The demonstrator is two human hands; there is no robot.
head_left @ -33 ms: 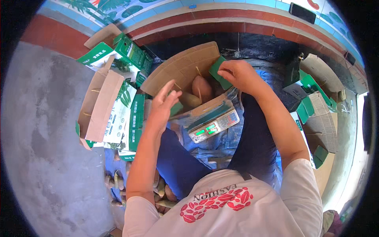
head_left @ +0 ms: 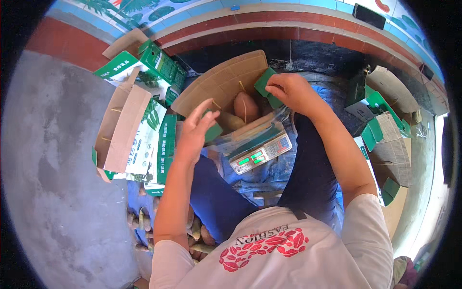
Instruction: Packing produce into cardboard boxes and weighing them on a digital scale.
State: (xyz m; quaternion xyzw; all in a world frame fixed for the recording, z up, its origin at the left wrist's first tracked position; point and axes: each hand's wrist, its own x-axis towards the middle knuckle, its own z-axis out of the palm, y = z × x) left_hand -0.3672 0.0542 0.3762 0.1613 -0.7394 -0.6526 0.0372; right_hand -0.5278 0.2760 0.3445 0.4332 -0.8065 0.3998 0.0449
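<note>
Tiled wall [head_left: 262, 10], behind. Grey floor [head_left: 62, 159], left. Blue sheeting [head_left: 248, 182], below. Open carton [head_left: 221, 82], between the hands. Scale [head_left: 262, 153], at carton's near side. Left hand [head_left: 195, 126], fingers parted, by carton's left edge. Right hand [head_left: 292, 91], fingers curled beside green flap [head_left: 263, 84]; hold cannot be told. Brown rounded produce [head_left: 250, 107], inside carton, between hands.

Clear way down into the carton [head_left: 226, 79] — green flaps [head_left: 263, 84] stand at both ends.

Worn on the person's head, the fisheye camera looks steeply down past the near T-shirt [head_left: 281, 243] toward the far tiled wall [head_left: 207, 8].
</note>
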